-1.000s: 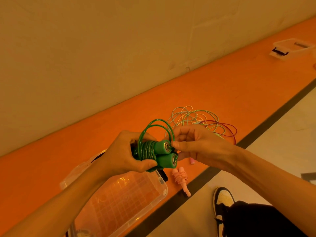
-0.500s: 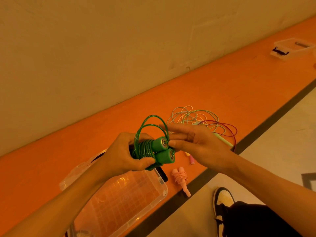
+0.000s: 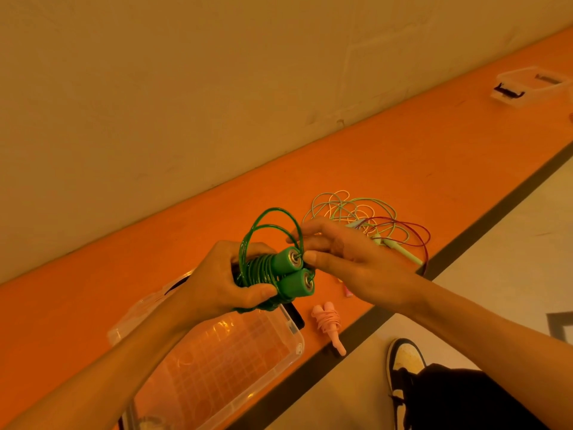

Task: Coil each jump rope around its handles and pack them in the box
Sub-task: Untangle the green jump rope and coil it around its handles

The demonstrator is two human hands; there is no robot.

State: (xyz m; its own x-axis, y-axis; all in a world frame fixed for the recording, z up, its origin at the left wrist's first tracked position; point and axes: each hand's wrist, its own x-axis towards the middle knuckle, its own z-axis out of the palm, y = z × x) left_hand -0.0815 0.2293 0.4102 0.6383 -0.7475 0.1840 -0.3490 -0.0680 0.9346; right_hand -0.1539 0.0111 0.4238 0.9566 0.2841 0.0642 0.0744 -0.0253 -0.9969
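My left hand (image 3: pixel 221 279) grips a green jump rope (image 3: pixel 280 273), its cord wound round the two handles held side by side. Two loose green loops arch above the handles. My right hand (image 3: pixel 344 259) is at the handle ends, with thumb and fingertips pinching the green cord beside the upper handle. Below my hands lies the clear plastic box (image 3: pixel 279 364), open and see-through. A coiled pink rope (image 3: pixel 330 322) lies beside the box on the orange ledge (image 3: pixel 403 169). A tangle of pale green, cream and dark red ropes (image 3: pixel 369 218) lies behind my right hand.
A wall rises behind the ledge. A second clear box (image 3: pixel 524 86) with a black latch sits far right on the ledge. A dark strip edges the ledge; pale floor and my shoe (image 3: pixel 406 361) lie below right.
The green bundle has shifted slightly left and up. My right hand went from pinching at the handle ends to stretched fingers, then back to a pinch on the cord.
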